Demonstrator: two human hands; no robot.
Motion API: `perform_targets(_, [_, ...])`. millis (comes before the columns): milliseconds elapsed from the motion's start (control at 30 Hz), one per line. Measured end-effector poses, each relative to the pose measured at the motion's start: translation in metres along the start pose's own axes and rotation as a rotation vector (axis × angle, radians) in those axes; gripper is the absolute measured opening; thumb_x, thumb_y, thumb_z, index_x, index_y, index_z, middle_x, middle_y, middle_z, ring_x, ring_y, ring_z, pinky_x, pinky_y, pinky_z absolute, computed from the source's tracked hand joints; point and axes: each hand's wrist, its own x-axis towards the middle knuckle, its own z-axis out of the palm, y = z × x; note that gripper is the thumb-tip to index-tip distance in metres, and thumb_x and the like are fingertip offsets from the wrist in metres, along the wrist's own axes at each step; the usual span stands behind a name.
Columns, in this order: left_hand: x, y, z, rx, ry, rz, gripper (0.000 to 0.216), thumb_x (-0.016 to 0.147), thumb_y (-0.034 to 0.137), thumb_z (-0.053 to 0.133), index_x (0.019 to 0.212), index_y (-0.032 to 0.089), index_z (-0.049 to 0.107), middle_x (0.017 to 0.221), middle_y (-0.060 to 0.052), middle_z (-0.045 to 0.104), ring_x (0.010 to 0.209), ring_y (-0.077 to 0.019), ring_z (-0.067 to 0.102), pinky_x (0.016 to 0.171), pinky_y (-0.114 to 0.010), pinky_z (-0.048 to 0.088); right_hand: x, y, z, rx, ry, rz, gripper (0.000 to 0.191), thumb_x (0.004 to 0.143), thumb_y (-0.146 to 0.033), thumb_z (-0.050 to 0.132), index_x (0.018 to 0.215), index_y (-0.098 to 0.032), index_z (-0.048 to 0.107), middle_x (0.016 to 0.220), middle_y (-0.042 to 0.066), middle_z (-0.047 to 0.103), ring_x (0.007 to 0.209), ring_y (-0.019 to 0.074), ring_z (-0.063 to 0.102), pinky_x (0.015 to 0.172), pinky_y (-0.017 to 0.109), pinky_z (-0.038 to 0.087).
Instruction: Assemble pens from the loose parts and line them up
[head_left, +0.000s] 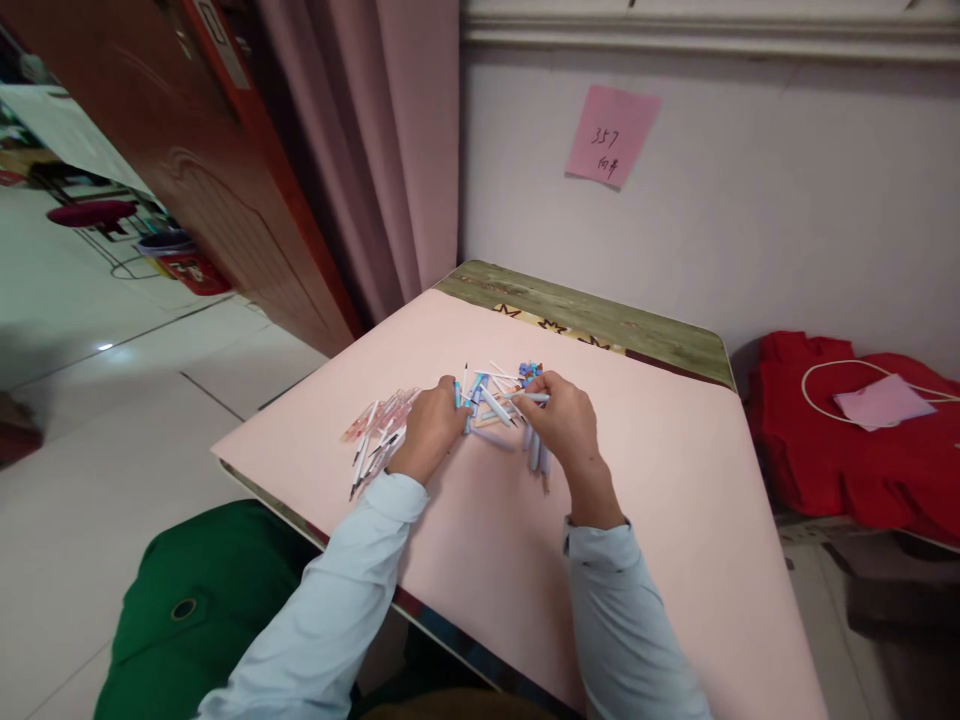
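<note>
A loose pile of blue and white pen parts lies in the middle of a pink-covered table. My left hand is curled at the pile's left edge, with a blue pen piece between its fingers. My right hand is closed at the pile's right side and pinches a thin white pen tube that points left. A few blue-grey pen barrels lie under my right hand. A second heap of pink and clear pens sits just left of my left hand.
A grey wall with a pink sticky note stands behind the table. A red bag with a pink sheet lies at the right. A pink curtain and a brown door are at the left. Green cloth is at the lower left.
</note>
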Motion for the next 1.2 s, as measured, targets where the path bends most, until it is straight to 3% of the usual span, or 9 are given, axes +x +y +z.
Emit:
perform_targets(167, [-0.007, 0.003, -0.006, 0.107, -0.040, 0.032, 0.033, 0.081, 0.022, 0.055, 0.112, 0.015, 0.062, 0.095, -0.019, 0.071, 0.093, -0.0339, 0.067, 0.072, -0.036, 0.046, -0.002, 0.003, -0.016, 0.010, -0.033, 0.014, 0.012, 0.075, -0.037, 0.068, 0.076, -0.025, 0.069, 0.070, 0.001, 0.067, 0.064, 0.0177, 0.056, 0.058, 0.027, 0.030])
perform_targets(333, [-0.016, 0.009, -0.013, 0.154, -0.073, 0.027, 0.030, 0.083, 0.024, 0.055, 0.110, 0.014, 0.062, 0.098, -0.019, 0.071, 0.095, -0.0347, 0.067, 0.073, -0.037, 0.046, 0.001, 0.002, 0.034, 0.132, -0.231, -0.058, 0.007, 0.070, -0.028, 0.073, 0.074, -0.023, 0.070, 0.064, -0.001, 0.065, 0.064, 0.0162, 0.057, 0.059, 0.025, 0.034])
perform_targets(433, [-0.018, 0.008, -0.013, 0.164, -0.049, 0.034, 0.032, 0.085, 0.028, 0.055, 0.113, 0.014, 0.060, 0.098, -0.019, 0.071, 0.096, -0.0348, 0.067, 0.073, -0.037, 0.046, 0.006, 0.008, 0.048, 0.220, -0.159, -0.015, 0.022, 0.073, -0.034, 0.072, 0.092, -0.023, 0.072, 0.073, 0.000, 0.070, 0.069, 0.0176, 0.062, 0.064, 0.026, 0.039])
perform_targets(567, [-0.019, 0.005, -0.010, 0.147, -0.071, 0.026, 0.032, 0.084, 0.033, 0.057, 0.110, 0.015, 0.063, 0.094, -0.018, 0.071, 0.092, -0.0333, 0.067, 0.071, -0.036, 0.045, 0.015, 0.041, 0.013, 0.009, 0.009, 0.123, 0.021, 0.080, -0.041, 0.063, 0.088, -0.024, 0.073, 0.083, 0.005, 0.074, 0.077, 0.0209, 0.065, 0.067, 0.029, 0.042])
perform_targets(667, [-0.017, 0.004, -0.007, 0.154, -0.073, 0.025, 0.027, 0.085, 0.029, 0.053, 0.106, 0.016, 0.065, 0.093, -0.018, 0.071, 0.091, -0.0334, 0.067, 0.069, -0.036, 0.044, 0.017, 0.073, -0.020, -0.232, -0.079, 0.349, 0.020, 0.077, -0.041, 0.064, 0.075, -0.023, 0.073, 0.079, 0.009, 0.074, 0.072, 0.0228, 0.066, 0.063, 0.031, 0.042])
perform_targets(733, [-0.015, 0.004, -0.006, 0.167, -0.073, 0.029, 0.027, 0.084, 0.026, 0.052, 0.104, 0.016, 0.067, 0.094, -0.018, 0.071, 0.091, -0.0339, 0.067, 0.068, -0.036, 0.043, 0.015, 0.087, -0.030, -0.286, -0.203, 0.406, 0.025, 0.076, -0.043, 0.064, 0.064, -0.022, 0.071, 0.073, 0.010, 0.073, 0.067, 0.0227, 0.065, 0.061, 0.032, 0.042])
perform_targets(900, [-0.012, 0.001, -0.007, 0.128, -0.100, 0.037, 0.030, 0.079, 0.024, 0.053, 0.102, 0.017, 0.070, 0.094, -0.017, 0.072, 0.092, -0.0336, 0.067, 0.066, -0.035, 0.043, 0.016, 0.084, -0.020, -0.314, -0.350, 0.383, 0.024, 0.070, -0.041, 0.067, 0.057, -0.021, 0.067, 0.069, 0.011, 0.072, 0.064, 0.0230, 0.066, 0.059, 0.032, 0.043])
perform_targets(1033, [-0.013, 0.000, -0.009, 0.107, -0.126, -0.003, 0.028, 0.075, 0.023, 0.056, 0.096, 0.017, 0.073, 0.089, -0.016, 0.073, 0.087, -0.0327, 0.067, 0.065, -0.035, 0.043, 0.017, 0.074, -0.014, -0.358, -0.284, 0.394, 0.011, 0.067, -0.030, 0.066, 0.064, -0.020, 0.070, 0.074, 0.013, 0.072, 0.070, 0.0256, 0.068, 0.060, 0.032, 0.044])
perform_targets(1200, [-0.014, 0.014, -0.023, 0.207, -0.115, -0.059, 0.028, 0.080, 0.027, 0.055, 0.096, 0.014, 0.073, 0.091, -0.020, 0.073, 0.087, -0.0333, 0.068, 0.067, -0.035, 0.045, 0.015, 0.076, -0.024, -0.219, -0.139, 0.372, 0.022, 0.076, -0.030, 0.054, 0.066, -0.018, 0.070, 0.069, 0.013, 0.071, 0.068, 0.0228, 0.066, 0.062, 0.031, 0.043])
